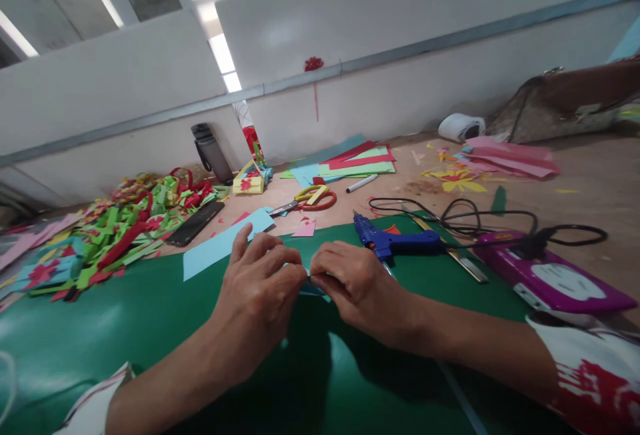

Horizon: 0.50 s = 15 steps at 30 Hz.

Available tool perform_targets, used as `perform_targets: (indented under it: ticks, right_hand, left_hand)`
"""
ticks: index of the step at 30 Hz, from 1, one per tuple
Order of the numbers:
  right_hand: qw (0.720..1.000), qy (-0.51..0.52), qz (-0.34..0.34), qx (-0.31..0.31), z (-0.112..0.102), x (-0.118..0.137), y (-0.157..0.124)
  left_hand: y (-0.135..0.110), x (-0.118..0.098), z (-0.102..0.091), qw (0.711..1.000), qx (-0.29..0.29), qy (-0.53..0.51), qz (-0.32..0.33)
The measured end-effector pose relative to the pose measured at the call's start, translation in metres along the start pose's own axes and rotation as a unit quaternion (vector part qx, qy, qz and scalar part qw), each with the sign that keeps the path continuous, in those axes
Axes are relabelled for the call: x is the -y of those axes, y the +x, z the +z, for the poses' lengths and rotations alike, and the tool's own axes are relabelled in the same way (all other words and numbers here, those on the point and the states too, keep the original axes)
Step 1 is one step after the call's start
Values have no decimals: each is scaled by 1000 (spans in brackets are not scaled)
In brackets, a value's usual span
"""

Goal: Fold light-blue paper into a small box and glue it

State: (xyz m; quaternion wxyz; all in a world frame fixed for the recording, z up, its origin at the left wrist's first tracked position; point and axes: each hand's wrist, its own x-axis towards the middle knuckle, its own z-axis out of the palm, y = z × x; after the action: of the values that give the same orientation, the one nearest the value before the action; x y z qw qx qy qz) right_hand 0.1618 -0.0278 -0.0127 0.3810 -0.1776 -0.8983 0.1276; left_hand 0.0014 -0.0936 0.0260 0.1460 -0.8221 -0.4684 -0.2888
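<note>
My left hand [257, 285] and my right hand [361, 281] meet above the green mat [150, 341], fingertips pinched close together. Between and below them shows a bit of light blue paper [313, 286], mostly hidden by the fingers; both hands grip it. A larger light blue paper strip [220, 247] lies flat just beyond my left hand. Behind my right wrist rests a blue hot glue gun [397, 243], its nozzle toward the left. Yellow and red scissors [313, 198] lie beyond the hands, blades pointing left.
A purple power strip [550, 275] with black cable sits at right, beside a box cutter [467, 265]. Paper scraps [135, 221] heap at left near a phone [196, 223] and a bottle [213, 153]. Coloured sheets [357, 165] and a white marker [361, 183] lie toward the wall.
</note>
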Motion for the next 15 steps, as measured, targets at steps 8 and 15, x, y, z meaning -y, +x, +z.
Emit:
perform_targets:
  ticks: [8, 15]
  right_hand:
    - [999, -6, 32, 7, -3, 1, 2]
    - [998, -39, 47, 34, -8, 2, 1]
  left_hand:
    - [0, -2, -3, 999, -33, 0, -12]
    - [-5, 1, 1, 998, -60, 19, 15]
